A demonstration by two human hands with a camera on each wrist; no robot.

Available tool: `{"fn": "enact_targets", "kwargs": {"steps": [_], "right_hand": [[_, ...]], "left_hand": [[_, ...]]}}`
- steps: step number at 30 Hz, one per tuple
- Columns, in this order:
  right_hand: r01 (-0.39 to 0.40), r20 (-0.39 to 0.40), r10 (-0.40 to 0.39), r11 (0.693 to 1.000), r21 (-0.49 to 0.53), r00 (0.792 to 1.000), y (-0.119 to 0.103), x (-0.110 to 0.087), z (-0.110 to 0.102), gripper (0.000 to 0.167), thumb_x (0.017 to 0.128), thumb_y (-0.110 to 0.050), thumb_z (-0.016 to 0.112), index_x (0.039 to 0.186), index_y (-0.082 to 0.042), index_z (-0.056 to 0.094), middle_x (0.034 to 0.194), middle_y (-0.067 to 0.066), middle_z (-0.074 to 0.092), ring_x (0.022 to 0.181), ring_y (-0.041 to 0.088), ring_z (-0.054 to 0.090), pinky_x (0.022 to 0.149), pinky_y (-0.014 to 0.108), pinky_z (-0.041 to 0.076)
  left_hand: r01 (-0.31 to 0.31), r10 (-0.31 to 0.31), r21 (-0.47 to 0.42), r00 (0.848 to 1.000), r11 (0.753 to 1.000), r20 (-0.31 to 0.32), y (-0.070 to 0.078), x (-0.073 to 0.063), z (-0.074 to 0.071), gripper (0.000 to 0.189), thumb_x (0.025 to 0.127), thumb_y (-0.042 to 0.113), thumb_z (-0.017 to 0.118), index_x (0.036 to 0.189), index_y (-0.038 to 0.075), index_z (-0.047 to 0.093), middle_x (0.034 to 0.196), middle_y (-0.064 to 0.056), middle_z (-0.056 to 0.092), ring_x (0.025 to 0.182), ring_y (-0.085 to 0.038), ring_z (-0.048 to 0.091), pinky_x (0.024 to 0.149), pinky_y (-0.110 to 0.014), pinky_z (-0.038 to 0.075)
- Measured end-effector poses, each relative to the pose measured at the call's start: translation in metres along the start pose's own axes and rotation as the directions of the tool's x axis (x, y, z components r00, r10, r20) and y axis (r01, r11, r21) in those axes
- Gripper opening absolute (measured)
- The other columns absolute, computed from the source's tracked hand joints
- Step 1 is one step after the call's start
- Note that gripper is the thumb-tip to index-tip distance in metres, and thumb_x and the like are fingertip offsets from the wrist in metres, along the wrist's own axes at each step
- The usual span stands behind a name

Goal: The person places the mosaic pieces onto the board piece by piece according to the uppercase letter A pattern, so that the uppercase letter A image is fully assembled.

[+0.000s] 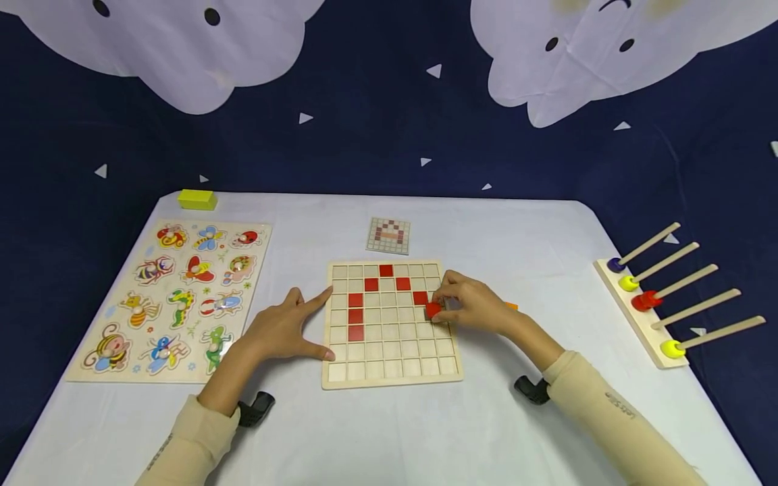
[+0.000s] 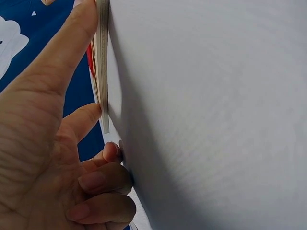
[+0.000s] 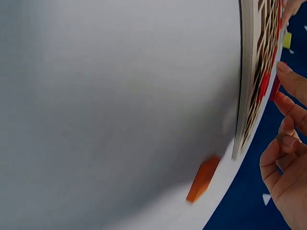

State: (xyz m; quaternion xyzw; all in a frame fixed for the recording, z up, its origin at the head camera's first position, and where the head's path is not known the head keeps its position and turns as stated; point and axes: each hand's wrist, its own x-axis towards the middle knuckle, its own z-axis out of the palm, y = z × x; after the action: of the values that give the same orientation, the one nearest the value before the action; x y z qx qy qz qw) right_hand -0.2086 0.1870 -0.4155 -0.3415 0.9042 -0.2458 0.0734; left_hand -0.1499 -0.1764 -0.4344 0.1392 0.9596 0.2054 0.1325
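1. Table (image 1: 389, 439), covered in white, carries the boards, blocks and pegs.
2. Insect puzzle (image 1: 163, 288) lies flat on the left, apart from the work.
3. Grid board (image 1: 390, 315) lies flat at the centre, with seven squares laid in it: one at the peak, two lower, then three down the left side and only one on the right.
4. Peg stand (image 1: 641, 320) sits far right, coloured beads on most pegs.
5. Left hand (image 1: 282, 327) has a released grip; thumb and forefinger spread against the grid board's left edge.
6. Right hand (image 1: 477, 304) has its grip pinching another square by the fingertips.
7. Pattern card (image 1: 388, 236), just beyond the grid board, shows a red arch with an orange-toned bar. Judged against it, the peak seems done; the lower right side and the bar seem left. Its cells are too small to count.
8. Orange block (image 3: 204, 178) lies beside the grid board.
9. Red square (image 1: 432, 310), the held one, is just below the right-hand laid one; whether it touches its cell, I cannot tell.
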Motion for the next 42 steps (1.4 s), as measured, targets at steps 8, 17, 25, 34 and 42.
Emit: {"fn": "enact_targets", "kwargs": {"steps": [8,17,25,34,42], "right_hand": [[0.025,0.024,-0.024,0.998,-0.055,0.999,-0.006,0.003,0.010,0.028,0.081,-0.028,0.082,0.099,-0.008,0.075,0.094,-0.004,0.052,0.080,0.009,0.052,0.072,0.027,0.047],[0.019,0.049,-0.017,0.999,-0.039,0.999,-0.008,0.007,0.009,0.018,0.084,-0.023,0.080,0.093,-0.011,0.071,0.093,-0.003,0.049,0.085,0.012,0.053,0.078,0.033,0.047],[-0.072,0.067,0.071,0.997,0.019,0.995,-0.009,0.013,0.010,0.020,0.080,-0.018,0.083,0.092,-0.013,0.069,0.090,0.000,0.052,0.083,0.015,0.047,0.078,0.033,0.041],[-0.108,0.004,0.108,0.992,0.067,0.994,-0.005,-0.005,0.006,0.034,0.078,-0.024,0.085,0.107,-0.011,0.075,0.093,0.004,0.054,0.082,0.020,0.050,0.072,0.030,0.040],[-0.119,-0.103,0.127,0.990,0.077,0.987,0.025,-0.046,-0.020,0.030,0.078,-0.015,0.085,0.105,-0.006,0.076,0.088,0.007,0.055,0.075,0.024,0.048,0.064,0.024,0.039]], "left_hand": [[-0.002,0.002,0.001,1.000,1.000,0.002,0.002,0.002,0.001,0.119,0.057,0.068,0.084,0.155,0.024,0.035,0.096,-0.007,0.042,0.060,-0.017,0.037,0.051,-0.031,0.033],[-0.016,0.016,0.000,1.000,1.000,-0.001,0.006,0.001,-0.002,0.118,0.058,0.067,0.084,0.155,0.023,0.035,0.095,-0.007,0.041,0.060,-0.016,0.035,0.052,-0.030,0.032],[-0.015,0.015,0.000,1.000,1.000,0.000,0.004,0.001,-0.002,0.118,0.058,0.068,0.084,0.155,0.022,0.035,0.095,-0.007,0.041,0.059,-0.016,0.034,0.051,-0.030,0.032],[0.000,0.000,-0.007,1.000,1.000,0.011,0.003,0.000,0.000,0.118,0.059,0.067,0.084,0.156,0.023,0.034,0.096,-0.008,0.042,0.060,-0.017,0.036,0.052,-0.031,0.032],[-0.013,0.013,-0.005,1.000,1.000,-0.004,0.000,-0.002,-0.002,0.117,0.059,0.068,0.084,0.155,0.022,0.035,0.096,-0.008,0.042,0.060,-0.017,0.036,0.052,-0.031,0.032]]}}
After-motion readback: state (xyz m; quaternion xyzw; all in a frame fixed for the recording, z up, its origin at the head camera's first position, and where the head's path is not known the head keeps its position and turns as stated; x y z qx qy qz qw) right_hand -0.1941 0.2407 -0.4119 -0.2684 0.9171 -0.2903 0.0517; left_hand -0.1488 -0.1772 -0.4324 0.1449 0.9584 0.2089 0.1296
